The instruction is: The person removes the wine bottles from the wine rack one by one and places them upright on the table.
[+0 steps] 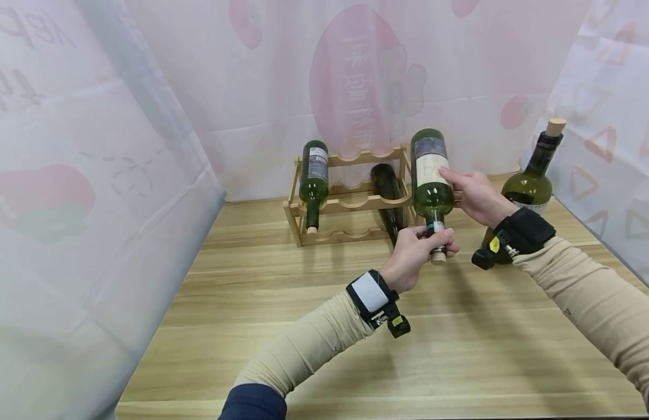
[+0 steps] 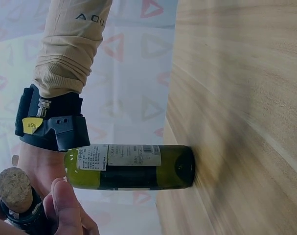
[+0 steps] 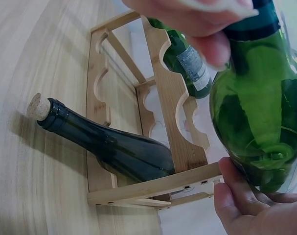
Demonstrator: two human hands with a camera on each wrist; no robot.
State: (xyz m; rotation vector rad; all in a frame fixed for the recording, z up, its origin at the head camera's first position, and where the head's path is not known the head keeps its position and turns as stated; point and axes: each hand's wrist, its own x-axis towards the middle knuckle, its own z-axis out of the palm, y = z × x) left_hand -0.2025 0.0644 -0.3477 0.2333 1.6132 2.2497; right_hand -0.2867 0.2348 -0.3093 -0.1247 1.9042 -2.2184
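Note:
A green wine bottle (image 1: pixel 430 169) with a cork is tilted neck-down toward me at the right end of a wooden wine rack (image 1: pixel 368 202). My left hand (image 1: pixel 416 254) grips its neck just above the cork (image 2: pixel 14 190). On the right side of its body, my right hand (image 1: pixel 479 195) holds it with thumb over the label and fingers underneath. Another green wine bottle (image 1: pixel 315 169) lies in the rack's upper left cradle, cork forward. In the lower level at the right, a dark bottle (image 3: pixel 128 152) lies with its corked neck sticking out.
A corked wine bottle (image 1: pixel 529 188) stands upright on the wooden table (image 1: pixel 240 291), right of the rack and partly behind my right wrist. Printed curtains (image 1: pixel 251 87) hang behind and on both sides of the table.

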